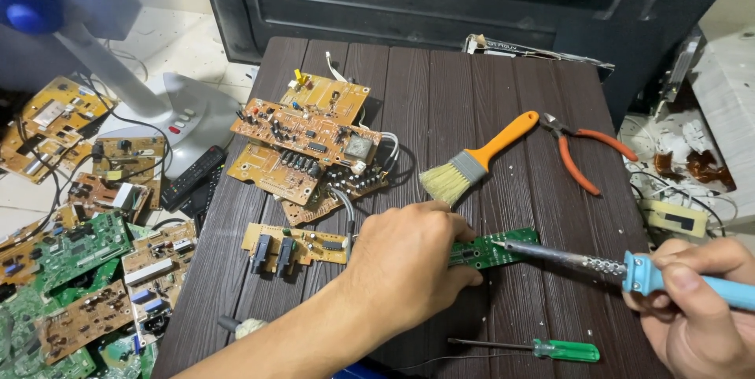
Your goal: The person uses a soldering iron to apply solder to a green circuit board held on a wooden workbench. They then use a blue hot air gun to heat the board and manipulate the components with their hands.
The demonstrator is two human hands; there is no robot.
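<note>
My left hand (405,265) presses down on one end of a small green circuit board (497,247) lying on the dark wooden table (440,104). My right hand (696,300) grips the light blue handle of a soldering iron (629,269). Its metal tip touches the green board near its middle. The left part of the board is hidden under my fingers.
A pile of orange circuit boards (311,143) lies at the table's back left, a smaller one (295,244) beside my left wrist. An orange-handled brush (476,160), orange pliers (586,151) and a green screwdriver (543,347) lie around. More boards (79,269) and a fan base (169,112) cover the floor.
</note>
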